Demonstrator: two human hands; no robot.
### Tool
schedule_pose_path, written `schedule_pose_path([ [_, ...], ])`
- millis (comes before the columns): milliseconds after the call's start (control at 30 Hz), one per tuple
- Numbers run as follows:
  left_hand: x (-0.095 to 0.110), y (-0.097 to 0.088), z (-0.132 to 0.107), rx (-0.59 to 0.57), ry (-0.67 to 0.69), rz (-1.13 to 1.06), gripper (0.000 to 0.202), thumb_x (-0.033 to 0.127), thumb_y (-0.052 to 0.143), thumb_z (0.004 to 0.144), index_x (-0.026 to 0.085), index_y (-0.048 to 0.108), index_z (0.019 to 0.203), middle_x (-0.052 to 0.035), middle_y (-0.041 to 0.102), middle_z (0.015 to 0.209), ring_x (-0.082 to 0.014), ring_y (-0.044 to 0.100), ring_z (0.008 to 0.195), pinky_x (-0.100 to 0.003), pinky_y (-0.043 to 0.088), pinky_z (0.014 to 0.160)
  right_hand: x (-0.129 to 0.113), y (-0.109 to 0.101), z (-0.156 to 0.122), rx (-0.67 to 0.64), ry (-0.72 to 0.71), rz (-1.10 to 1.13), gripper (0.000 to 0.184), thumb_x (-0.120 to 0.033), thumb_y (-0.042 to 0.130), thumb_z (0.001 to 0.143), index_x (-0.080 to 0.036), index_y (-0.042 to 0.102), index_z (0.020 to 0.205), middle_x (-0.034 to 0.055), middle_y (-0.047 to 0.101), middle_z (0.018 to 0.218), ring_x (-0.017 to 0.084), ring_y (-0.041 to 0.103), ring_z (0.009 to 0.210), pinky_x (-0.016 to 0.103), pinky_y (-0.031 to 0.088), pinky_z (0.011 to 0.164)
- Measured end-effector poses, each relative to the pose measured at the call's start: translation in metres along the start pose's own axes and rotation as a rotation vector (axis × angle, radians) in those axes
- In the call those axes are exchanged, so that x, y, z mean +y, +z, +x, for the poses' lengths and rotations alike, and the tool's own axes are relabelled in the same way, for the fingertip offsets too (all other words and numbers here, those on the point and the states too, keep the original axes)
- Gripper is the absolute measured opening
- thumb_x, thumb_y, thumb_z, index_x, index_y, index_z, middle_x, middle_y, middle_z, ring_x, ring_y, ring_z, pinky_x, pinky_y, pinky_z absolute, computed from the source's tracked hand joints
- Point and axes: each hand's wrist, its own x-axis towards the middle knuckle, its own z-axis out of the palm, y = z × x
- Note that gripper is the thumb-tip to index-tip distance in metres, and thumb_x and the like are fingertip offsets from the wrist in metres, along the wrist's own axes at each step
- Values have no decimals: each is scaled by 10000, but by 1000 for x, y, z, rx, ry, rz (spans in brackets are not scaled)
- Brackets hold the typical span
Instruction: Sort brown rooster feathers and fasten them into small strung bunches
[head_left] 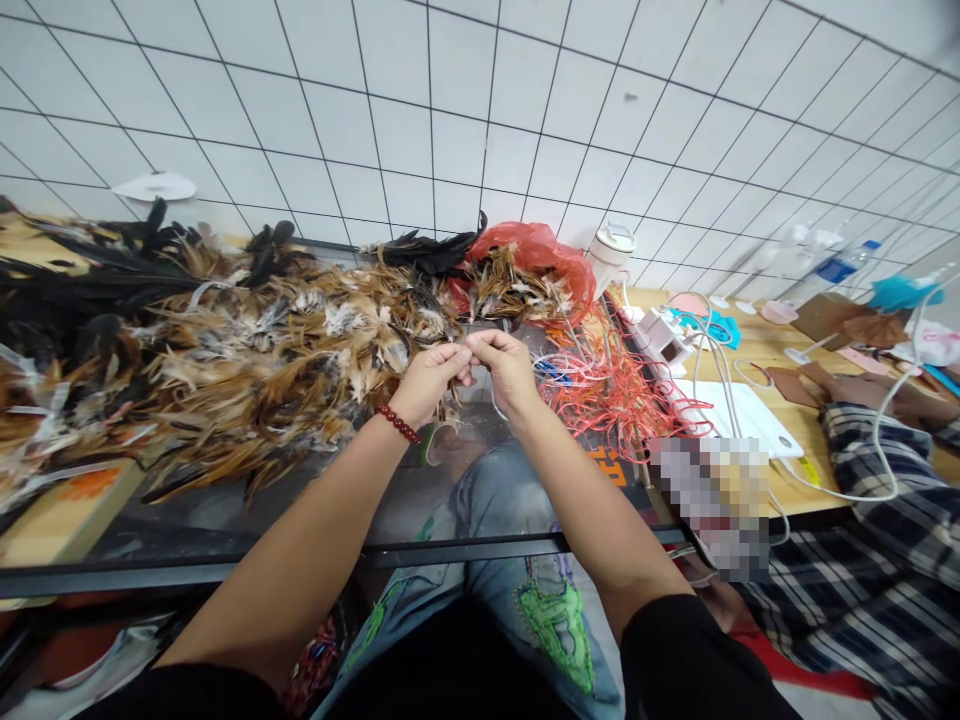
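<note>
My left hand [433,378], with a dark red bead bracelet [399,424] at the wrist, is closed in a pinch. My right hand [504,368] is pinched too, and the fingertips of both meet over the glass tabletop [315,520]. Whatever they hold is too small or hidden to make out. A thin pale strand hangs beneath the right fingers. To the left and beyond the hands spreads a large heap of brown and golden feathers [292,360], with long black feathers [97,275] at its far left. Right of my right hand lies a tangle of red and white cords [611,385].
A red plastic bag [536,250] with feathers stands at the back, beside a white lidded cup [611,250]. At right are a white flat device [739,415], cables and brown pieces. A person in a plaid sleeve [877,445] sits there. The tiled wall [465,110] bounds the table's back.
</note>
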Motion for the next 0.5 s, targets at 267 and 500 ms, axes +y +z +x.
schedule_pose_path([
  [267, 18, -25, 15, 432, 223, -223, 267, 370, 741, 783, 168, 609, 669, 43, 471, 529, -79, 496, 501, -219, 494, 574, 6, 3, -7, -423, 54, -937, 73, -246, 749, 687, -177, 728, 703, -28, 662, 648, 99, 555, 624, 222, 392, 630],
  [500, 19, -24, 15, 471, 169, -268, 257, 340, 716, 809, 164, 586, 673, 58, 441, 517, -67, 474, 470, -204, 489, 551, -10, 12, -23, -650, 37, -1486, 85, -214, 686, 742, -234, 750, 795, 41, 744, 905, 197, 658, 833, 261, 380, 643],
])
